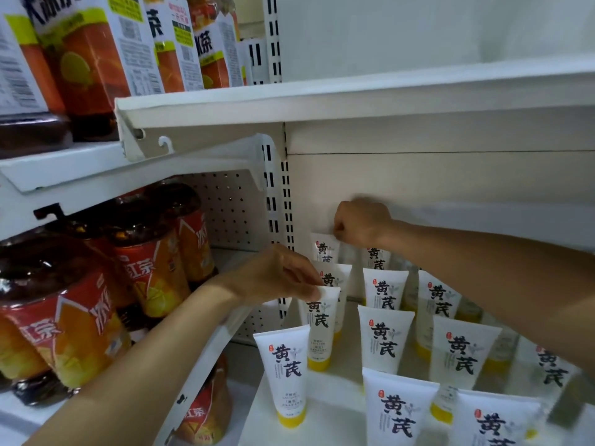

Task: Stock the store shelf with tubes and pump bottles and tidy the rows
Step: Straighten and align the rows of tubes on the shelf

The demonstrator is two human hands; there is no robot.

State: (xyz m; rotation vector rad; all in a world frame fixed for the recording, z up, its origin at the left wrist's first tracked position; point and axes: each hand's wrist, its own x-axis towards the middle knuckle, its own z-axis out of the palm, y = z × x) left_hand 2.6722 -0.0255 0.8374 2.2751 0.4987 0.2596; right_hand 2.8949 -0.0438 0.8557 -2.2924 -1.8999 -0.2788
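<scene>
Head view, white shelf [322, 410] in lower right bay.

White tubes with yellow caps standing cap-down in rows, black calligraphy labels facing out. Left column, front to back: front tube [285, 375] at 6 o'clock of frame; second tube [318, 323] behind it; third tube [331, 278]; rear tube [323, 247] against back panel [450, 181].

Left hand [280, 275] at centre, fingers curled, pinching crimped top edge of second tube. Right hand [360, 225] at 1 o'clock of left hand, closed into fist shape, gripping top edge of rear tube; fingertip detail blurred.

Further tubes in columns toward 3 and 5 o'clock, e.g. middle-column tube [384, 339], touching or just beside neighbours.

Iced tea bottles [135, 262] on adjacent bay at 9 o'clock; more tea bottles [93, 59] on shelf at 11 o'clock. Upper shelf board [354, 98] overhead.
</scene>
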